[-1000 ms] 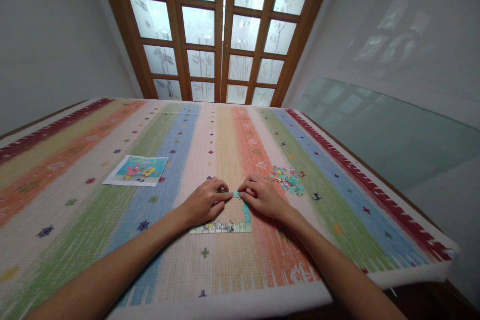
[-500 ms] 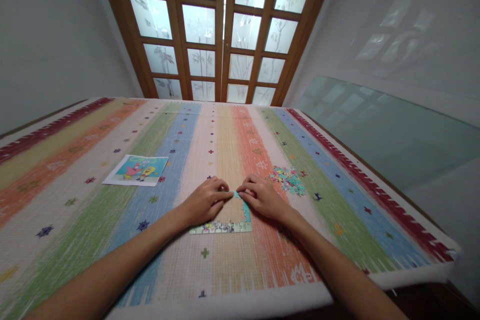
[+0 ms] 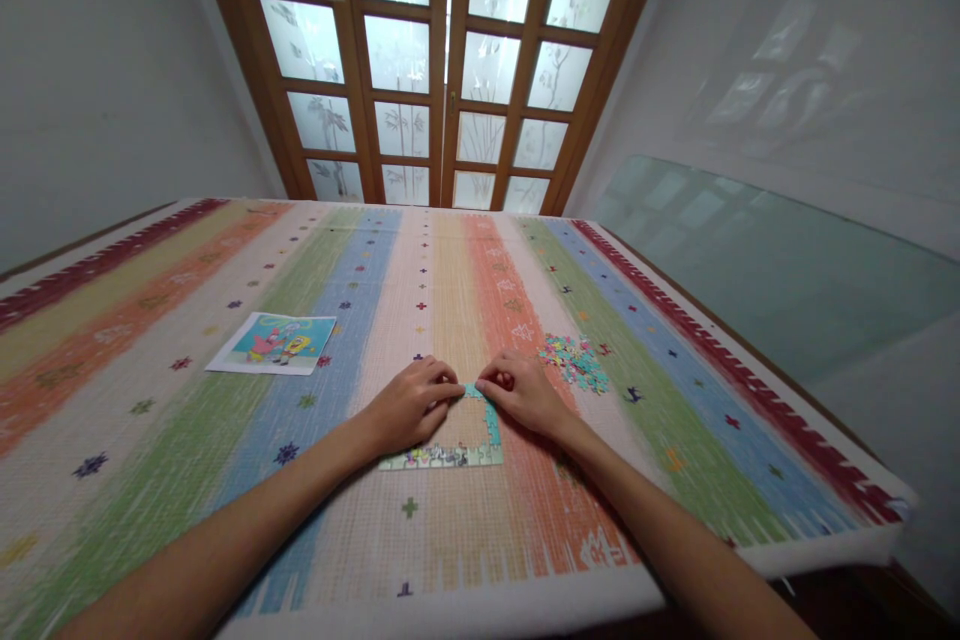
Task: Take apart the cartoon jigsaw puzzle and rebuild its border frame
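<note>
A partly joined jigsaw frame lies on the striped tablecloth, with a bottom strip and a teal right edge running up to a corner. My left hand and my right hand meet at that top corner, fingertips pinching a teal puzzle piece against the frame. Both hands rest on the cloth. The left part of the frame is hidden under my left hand.
A heap of loose puzzle pieces lies just right of my right hand. A cartoon reference picture sits at the left. Wooden glazed doors stand behind the table; the table's right edge drops off near a wall.
The hands stay at the frame's top corner with only slight finger shifts. The view has tilted a little.
</note>
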